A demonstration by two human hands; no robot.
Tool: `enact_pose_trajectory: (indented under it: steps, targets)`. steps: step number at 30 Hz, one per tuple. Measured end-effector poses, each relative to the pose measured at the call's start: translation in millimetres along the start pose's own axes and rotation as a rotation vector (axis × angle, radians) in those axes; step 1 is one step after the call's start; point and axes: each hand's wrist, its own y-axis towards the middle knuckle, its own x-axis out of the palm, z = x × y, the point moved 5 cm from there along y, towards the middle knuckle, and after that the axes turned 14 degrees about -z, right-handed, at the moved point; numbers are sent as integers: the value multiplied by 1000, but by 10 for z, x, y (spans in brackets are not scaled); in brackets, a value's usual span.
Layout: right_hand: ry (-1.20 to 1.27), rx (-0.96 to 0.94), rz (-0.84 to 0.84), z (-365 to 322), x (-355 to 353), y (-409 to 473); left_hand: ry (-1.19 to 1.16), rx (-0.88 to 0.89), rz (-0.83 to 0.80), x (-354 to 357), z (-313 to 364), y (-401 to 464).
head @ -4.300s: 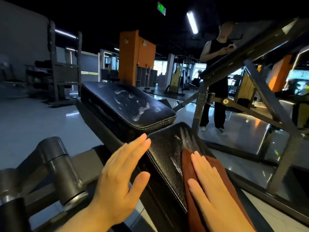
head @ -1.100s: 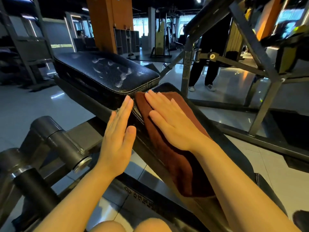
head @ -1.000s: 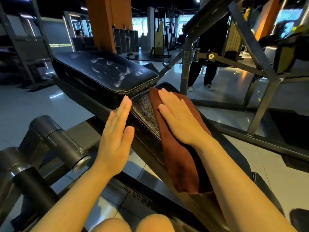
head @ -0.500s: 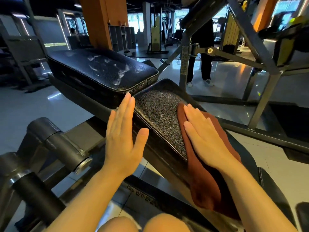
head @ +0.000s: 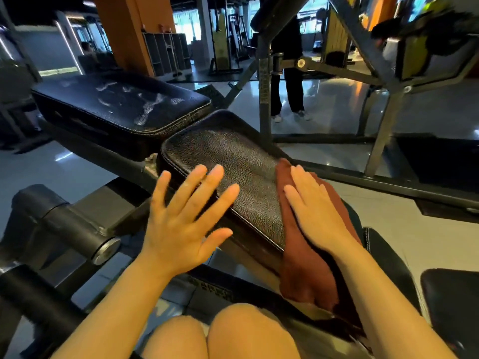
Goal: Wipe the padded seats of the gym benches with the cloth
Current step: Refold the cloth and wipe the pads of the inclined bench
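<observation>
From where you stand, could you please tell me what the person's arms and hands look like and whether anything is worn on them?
Both arms are bare as far up as the head view shows, with no sleeves in sight. The left hand and the right hand wear no gloves, and no rings, watch or wristband show on the fingers or wrists. No markings are visible.

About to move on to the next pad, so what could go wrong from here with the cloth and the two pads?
The cloth hangs over the seat pad's right edge under the flat right hand; it may slip off. The back pad shows pale smears and could get skipped. The spread left hand may leave prints on the seat pad.
</observation>
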Motion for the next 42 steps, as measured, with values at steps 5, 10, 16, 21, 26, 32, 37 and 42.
enact_pose_trajectory:
  steps: [5,10,16,21,26,32,37,42]
  targets:
    - [25,179,28,345,61,-399,19,34,7,22,48,17]
    - [-32,-11,18,-104,245,-580,-97,43,-54,57,77,67]
    - [68,-93,-41,-7,167,-413,-98,48,-95,97,78,77]
    - [89,-51,44,456,-104,-116,-101,38,-106,88,87,69]
    - [74,119,230,502,-55,-270,-111,39,-90,70,93,68]
    - [-24,89,35,82,314,-764,-98,89,-75,63,183,84]
    - [21,-107,-28,50,289,-855,-49,168,-104,131,258,87]
    - [-54,45,19,854,52,-199,-31,160,-107,151,255,81]
